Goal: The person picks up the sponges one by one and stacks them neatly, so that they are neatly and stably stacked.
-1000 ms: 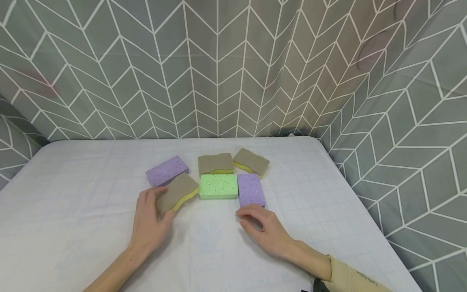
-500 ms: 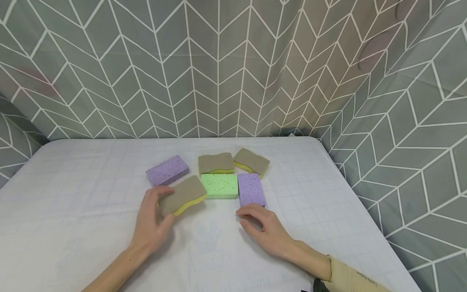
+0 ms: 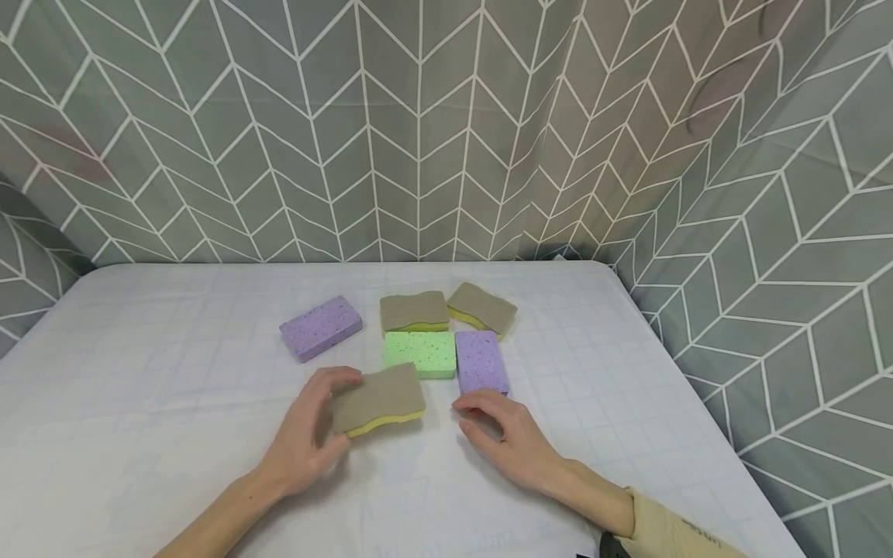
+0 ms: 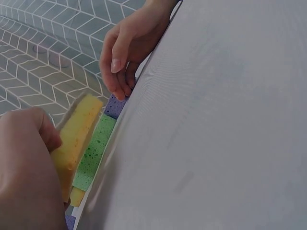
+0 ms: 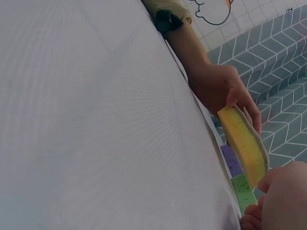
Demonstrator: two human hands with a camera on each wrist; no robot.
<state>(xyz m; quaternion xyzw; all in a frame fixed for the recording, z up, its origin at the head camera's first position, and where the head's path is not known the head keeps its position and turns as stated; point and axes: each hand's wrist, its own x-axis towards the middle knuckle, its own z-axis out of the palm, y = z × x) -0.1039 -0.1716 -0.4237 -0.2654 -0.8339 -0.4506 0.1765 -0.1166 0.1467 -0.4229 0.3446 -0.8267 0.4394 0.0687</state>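
My left hand (image 3: pixel 303 438) pinches a yellow sponge with a grey-brown scouring pad (image 3: pixel 382 397) between thumb and fingers. The pad side faces up, and the sponge is off the table in the left wrist view, its yellow side (image 4: pixel 79 136) showing. Just behind it lies a green sponge (image 3: pixel 422 353), whose front left corner it covers in the head view. My right hand (image 3: pixel 512 442) rests on the table with loosely curled fingers, holding nothing. Its fingertips are close to the front end of a purple sponge (image 3: pixel 481 362); whether they touch it I cannot tell.
Another purple sponge (image 3: pixel 321 328) lies apart on the left. Two more pad-topped yellow sponges (image 3: pixel 415 310) lie behind the green one, side by side. A white cloth covers the table (image 3: pixel 139 403). Grey patterned curtains (image 3: pixel 391 132) hang behind and along the right.
My left hand has drawn the pad-topped sponge away from the left purple sponge, moving it right and toward me and turning it straighter. The right hand has stayed in place.
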